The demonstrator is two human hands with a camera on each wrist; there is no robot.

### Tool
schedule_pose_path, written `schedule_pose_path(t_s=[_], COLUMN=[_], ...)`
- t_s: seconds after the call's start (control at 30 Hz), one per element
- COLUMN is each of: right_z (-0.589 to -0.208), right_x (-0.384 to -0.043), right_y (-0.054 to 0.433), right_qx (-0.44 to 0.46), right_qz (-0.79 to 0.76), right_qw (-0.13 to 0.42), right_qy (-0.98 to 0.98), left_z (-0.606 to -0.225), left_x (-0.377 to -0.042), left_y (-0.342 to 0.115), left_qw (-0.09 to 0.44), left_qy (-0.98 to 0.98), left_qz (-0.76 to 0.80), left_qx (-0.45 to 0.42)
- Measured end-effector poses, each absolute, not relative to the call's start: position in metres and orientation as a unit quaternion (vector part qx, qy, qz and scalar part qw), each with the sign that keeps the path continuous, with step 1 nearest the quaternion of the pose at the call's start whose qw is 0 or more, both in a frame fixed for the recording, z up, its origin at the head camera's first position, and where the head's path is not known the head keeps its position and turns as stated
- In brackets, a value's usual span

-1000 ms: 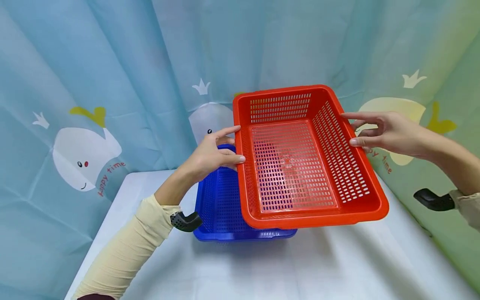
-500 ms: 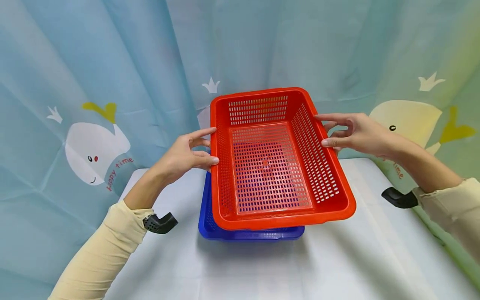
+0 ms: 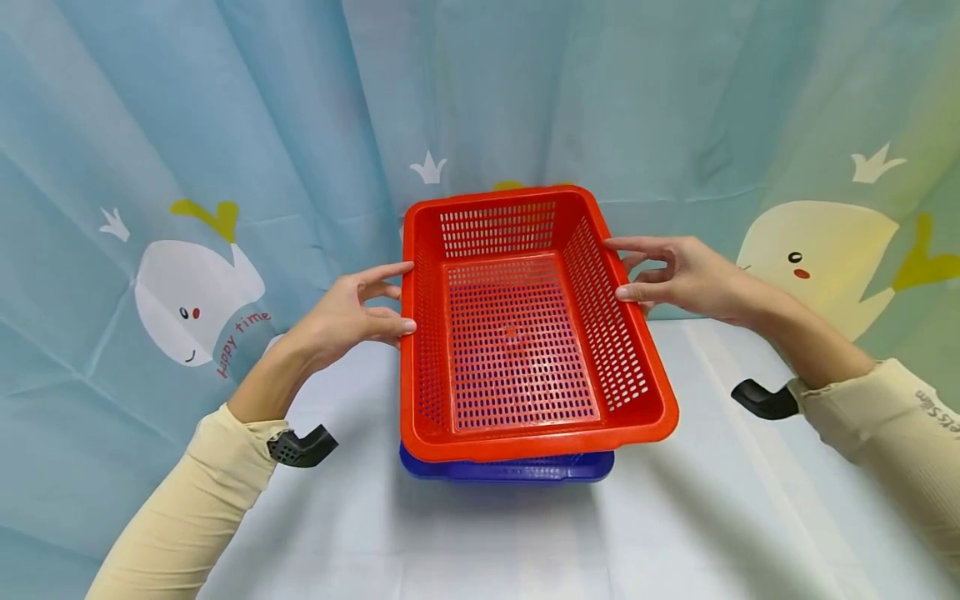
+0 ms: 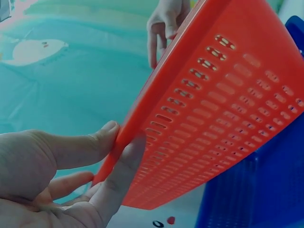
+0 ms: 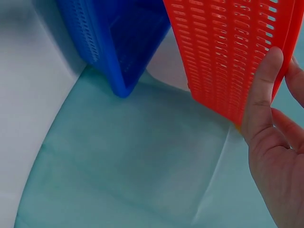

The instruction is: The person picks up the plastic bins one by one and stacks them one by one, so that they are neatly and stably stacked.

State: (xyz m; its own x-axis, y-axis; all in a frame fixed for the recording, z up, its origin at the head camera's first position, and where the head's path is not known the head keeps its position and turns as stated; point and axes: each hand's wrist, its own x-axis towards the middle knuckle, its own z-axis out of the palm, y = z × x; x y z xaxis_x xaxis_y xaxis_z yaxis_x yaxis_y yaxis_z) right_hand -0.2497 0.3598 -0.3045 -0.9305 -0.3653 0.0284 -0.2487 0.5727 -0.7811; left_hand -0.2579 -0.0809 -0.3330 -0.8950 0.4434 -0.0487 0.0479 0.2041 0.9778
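Observation:
Between both hands hangs a red plastic basket (image 3: 517,450) with slotted walls and floor, its inside facing the head camera. My left hand (image 3: 341,317) pinches its left rim, thumb and fingers on either side of the edge, as the left wrist view also shows. The right rim is pinched by my right hand (image 3: 686,275) in the same way. Below the red basket stands a blue basket (image 3: 510,468) on the table; in the head view mostly its front rim shows. Both wrist views show the blue basket (image 5: 126,52) apart from the red one.
A white cloth covers the table (image 3: 510,550) under the baskets. Behind hangs a blue-green curtain (image 3: 480,92) printed with whales and crowns. Each sleeve cuff bears a black wrist camera mount (image 3: 303,447).
Both hands have carried the red basket leftward, from the right of the blue basket to over it. More of the blue basket is now covered in the head view.

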Motion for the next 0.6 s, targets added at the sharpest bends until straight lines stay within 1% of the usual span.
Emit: schedule_pose_path(t_s=[0.5,0.6], right_z=[-0.331,-0.330], right_x=[-0.258,-0.258], right_y=[0.353,0.353], right_qx=[-0.178,-0.182], right_qz=[-0.474,-0.476], right_qw=[0.087,0.092], right_qy=[0.858,0.855], left_z=[-0.349,-0.349], left_x=[-0.271,-0.271], left_y=[-0.088,-0.089], left_qw=[0.181,0.181], left_qy=[0.762,0.765], left_qz=[0.601,0.599], left_qx=[0.159,0.156])
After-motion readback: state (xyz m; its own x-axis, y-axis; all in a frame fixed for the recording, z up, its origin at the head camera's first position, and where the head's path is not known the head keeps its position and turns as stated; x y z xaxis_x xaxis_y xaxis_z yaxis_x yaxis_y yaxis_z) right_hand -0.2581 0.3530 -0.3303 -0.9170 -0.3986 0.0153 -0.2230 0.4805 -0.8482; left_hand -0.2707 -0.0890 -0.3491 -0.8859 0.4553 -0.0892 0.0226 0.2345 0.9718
